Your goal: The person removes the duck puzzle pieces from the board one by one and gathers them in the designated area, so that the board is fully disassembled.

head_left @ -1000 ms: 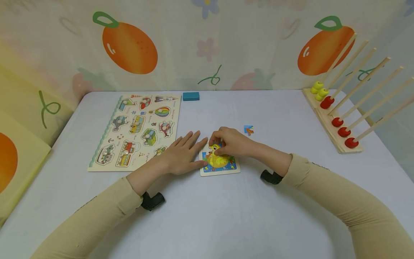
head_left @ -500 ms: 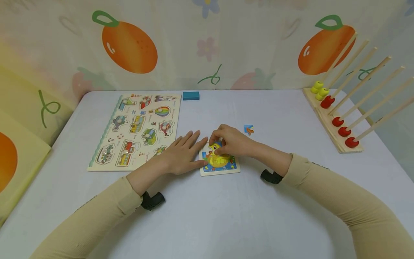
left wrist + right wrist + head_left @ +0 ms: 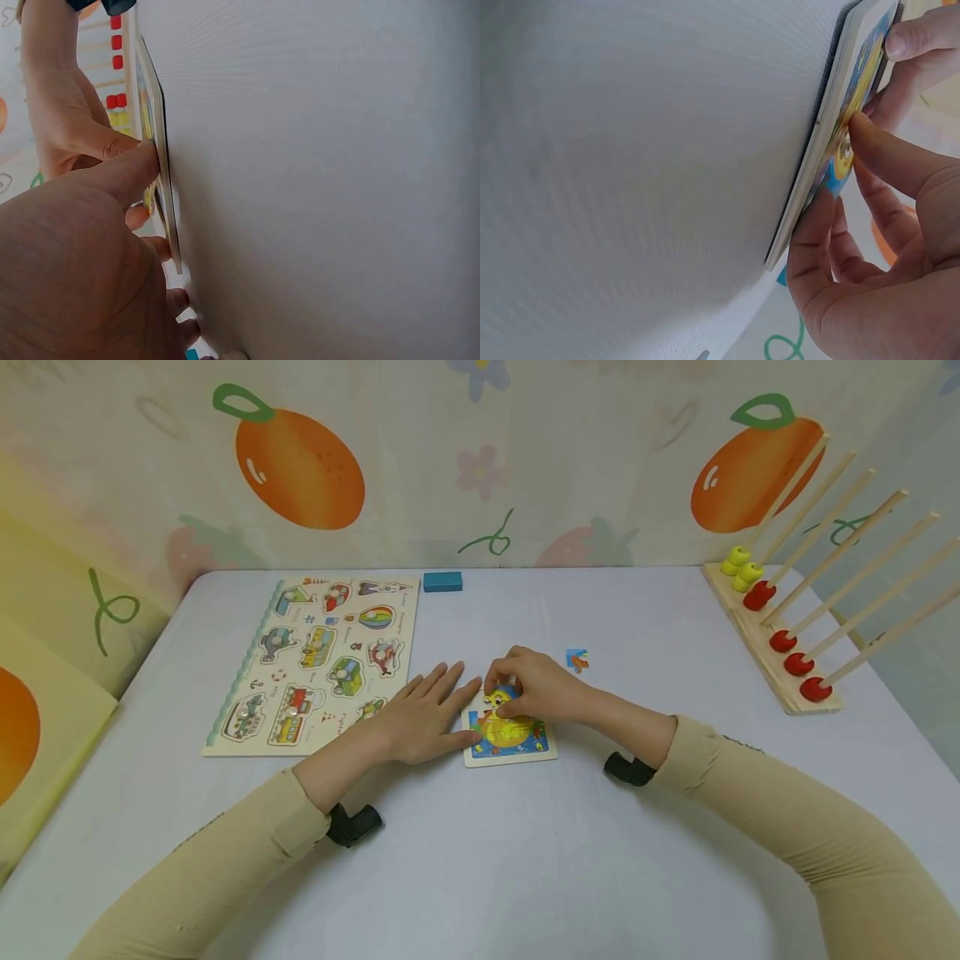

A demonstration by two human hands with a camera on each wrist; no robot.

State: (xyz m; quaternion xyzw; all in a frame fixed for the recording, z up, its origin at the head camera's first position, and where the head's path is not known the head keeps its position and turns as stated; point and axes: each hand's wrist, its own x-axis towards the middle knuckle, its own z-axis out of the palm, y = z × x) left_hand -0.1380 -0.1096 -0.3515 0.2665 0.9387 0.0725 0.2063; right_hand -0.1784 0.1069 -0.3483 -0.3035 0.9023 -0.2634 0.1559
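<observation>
A small jigsaw puzzle board (image 3: 512, 752) lies on the table, showing a yellow cartoon animal on blue. My left hand (image 3: 423, 720) rests flat at its left side, fingers spread and straight, with the thumb on the board's edge. My right hand (image 3: 543, 687) pinches a yellow-and-blue puzzle piece (image 3: 841, 159) with an eye printed on it, between thumb and bent fingers. That piece sits over the upper part of the board, slightly tilted in the right wrist view. One loose puzzle piece (image 3: 577, 661), blue with orange, lies beyond the right hand.
Left of the hands lies a large peg puzzle board (image 3: 300, 668) with printed vehicles, partly under the left forearm. At the table's back edge is a teal block (image 3: 442, 582). A wooden bead rack (image 3: 780, 668) with tall rods and red and yellow beads stands at the right.
My right fingers shift very slightly on the pinched piece, and a little more of its blue top shows. The left hand, the board and the loose piece stay put.
</observation>
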